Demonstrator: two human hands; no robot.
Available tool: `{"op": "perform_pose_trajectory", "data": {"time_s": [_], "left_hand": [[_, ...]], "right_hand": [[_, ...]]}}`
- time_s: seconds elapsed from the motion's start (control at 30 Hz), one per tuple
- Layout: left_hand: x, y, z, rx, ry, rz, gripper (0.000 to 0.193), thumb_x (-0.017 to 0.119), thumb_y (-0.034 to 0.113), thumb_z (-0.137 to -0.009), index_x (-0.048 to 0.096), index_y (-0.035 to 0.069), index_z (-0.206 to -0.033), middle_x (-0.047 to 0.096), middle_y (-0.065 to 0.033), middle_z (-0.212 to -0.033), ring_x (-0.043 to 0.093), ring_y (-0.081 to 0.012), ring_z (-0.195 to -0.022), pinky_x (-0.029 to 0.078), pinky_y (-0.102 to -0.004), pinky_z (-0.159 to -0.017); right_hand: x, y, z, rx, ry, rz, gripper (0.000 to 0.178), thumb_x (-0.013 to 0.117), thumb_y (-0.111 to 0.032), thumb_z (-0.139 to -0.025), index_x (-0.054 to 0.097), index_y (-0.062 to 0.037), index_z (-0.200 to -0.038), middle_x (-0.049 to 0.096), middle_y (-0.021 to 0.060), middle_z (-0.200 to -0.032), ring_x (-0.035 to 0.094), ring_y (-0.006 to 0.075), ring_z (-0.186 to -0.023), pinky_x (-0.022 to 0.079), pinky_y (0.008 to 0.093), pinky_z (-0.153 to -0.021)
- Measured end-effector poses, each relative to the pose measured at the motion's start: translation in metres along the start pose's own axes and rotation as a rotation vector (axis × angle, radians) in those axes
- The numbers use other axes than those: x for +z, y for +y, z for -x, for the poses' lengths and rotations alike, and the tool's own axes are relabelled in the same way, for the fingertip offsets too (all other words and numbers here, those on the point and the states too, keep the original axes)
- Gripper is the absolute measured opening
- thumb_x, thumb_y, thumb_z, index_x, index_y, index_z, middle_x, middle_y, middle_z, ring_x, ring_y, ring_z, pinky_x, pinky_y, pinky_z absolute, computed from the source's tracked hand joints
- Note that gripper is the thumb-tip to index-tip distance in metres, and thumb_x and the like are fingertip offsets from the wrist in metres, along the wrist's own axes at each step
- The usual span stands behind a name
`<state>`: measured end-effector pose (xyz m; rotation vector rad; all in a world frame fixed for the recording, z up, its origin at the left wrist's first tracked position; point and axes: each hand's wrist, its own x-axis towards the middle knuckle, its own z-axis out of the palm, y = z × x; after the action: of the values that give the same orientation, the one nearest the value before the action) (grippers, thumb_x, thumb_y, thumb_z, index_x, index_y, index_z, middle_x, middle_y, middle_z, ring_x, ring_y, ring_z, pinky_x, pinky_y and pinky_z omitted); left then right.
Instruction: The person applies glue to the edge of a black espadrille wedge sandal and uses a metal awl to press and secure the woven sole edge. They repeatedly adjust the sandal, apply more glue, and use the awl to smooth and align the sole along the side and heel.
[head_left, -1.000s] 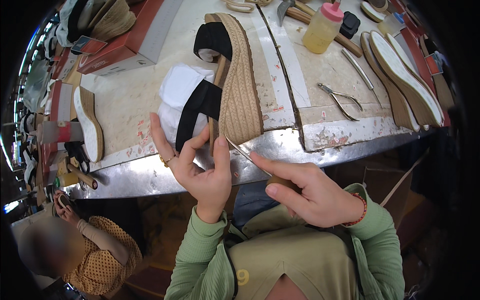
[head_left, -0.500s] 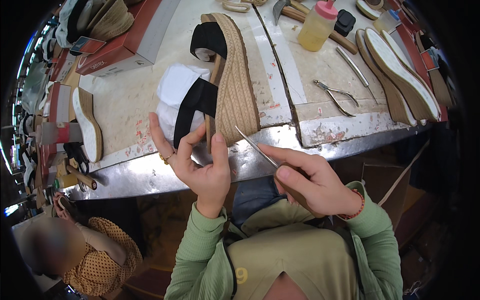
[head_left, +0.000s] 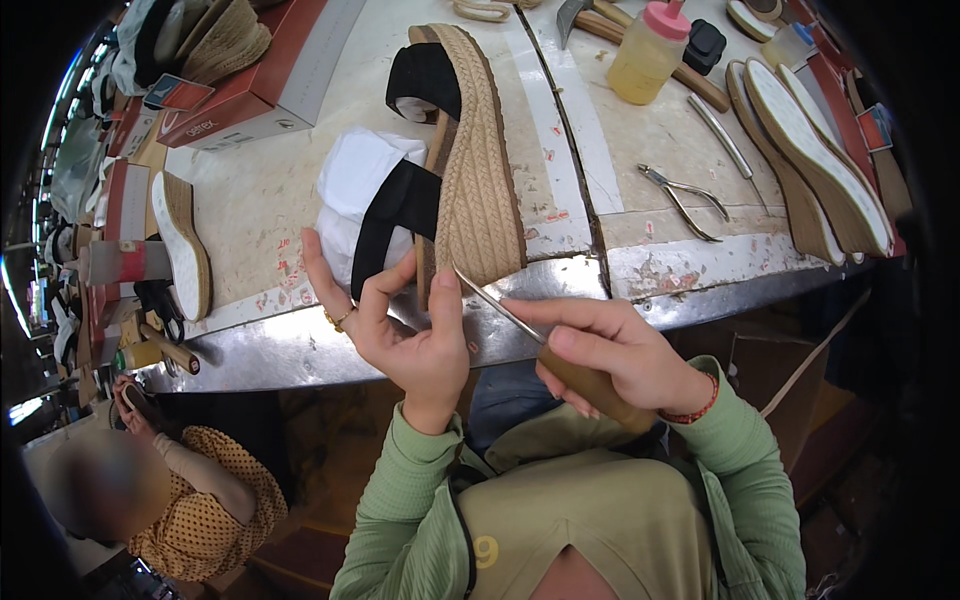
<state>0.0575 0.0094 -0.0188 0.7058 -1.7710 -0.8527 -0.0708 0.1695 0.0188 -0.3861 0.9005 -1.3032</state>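
A wedge sandal (head_left: 478,190) with a braided rope-covered side and black straps lies on its side on the worktable, white paper stuffing (head_left: 355,175) between its straps. My left hand (head_left: 415,340) is closed on its heel end, thumb against the wedge and fingers by the ankle strap. In my right hand (head_left: 630,355) is an awl (head_left: 590,388), held by its brown handle with the index finger stretched along the slim metal shaft. Its tip meets the heel edge of the wedge beside my left thumb; the exact contact is too small to tell.
Right on the table are nippers (head_left: 685,200), a needle-tipped metal tool (head_left: 722,138), a pink-capped bottle (head_left: 648,55), a hammer (head_left: 600,28) and wedge soles (head_left: 815,160). Left are a red shoe box (head_left: 245,110) and a single sole (head_left: 180,245). A co-worker (head_left: 205,490) sits lower left.
The awl's tip has moved left and slightly down, from the wedge's braided side to the heel edge by my left thumb. My left hand keeps its hold on the sandal.
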Motion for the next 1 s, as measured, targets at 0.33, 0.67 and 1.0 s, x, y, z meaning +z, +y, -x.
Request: {"op": "perform_pose_trajectory", "data": {"time_s": [0.33,0.67,1.0], "left_hand": [[0.005,0.000,0.003,-0.026,-0.004,0.095,0.014,0.071,0.005,-0.082,0.063,0.000,-0.091,0.013,-0.0255,-0.161,0.014,-0.0387,-0.150,0.020,-0.0446,-0.117],[0.008,-0.004,0.007,0.086,-0.008,-0.034,0.015,0.066,0.010,-0.088,0.059,-0.001,-0.094,0.012,-0.0275,-0.160,0.011,-0.0401,-0.150,0.020,-0.0451,-0.117],[0.006,-0.006,0.006,0.135,-0.025,-0.084,0.014,0.066,0.010,-0.088,0.059,0.000,-0.095,0.014,-0.0288,-0.159,0.014,-0.0429,-0.149,0.013,-0.0523,-0.117]], "right_hand": [[0.008,-0.016,0.001,-0.010,0.053,0.353,0.042,0.046,-0.019,-0.106,0.047,-0.0071,-0.147,0.058,0.0023,-0.072,0.052,0.0061,-0.054,0.044,0.0225,-0.050],[0.023,-0.036,0.003,0.116,0.093,0.233,0.042,0.048,-0.020,-0.105,0.049,0.0011,-0.140,0.060,0.0061,-0.074,0.055,0.0100,-0.053,0.047,0.0265,-0.050],[0.040,-0.041,0.006,-0.149,0.143,1.133,0.049,0.055,-0.006,-0.096,0.045,0.0023,-0.143,0.058,0.0187,-0.072,0.057,0.0288,-0.057,0.045,0.0368,-0.055]]}}
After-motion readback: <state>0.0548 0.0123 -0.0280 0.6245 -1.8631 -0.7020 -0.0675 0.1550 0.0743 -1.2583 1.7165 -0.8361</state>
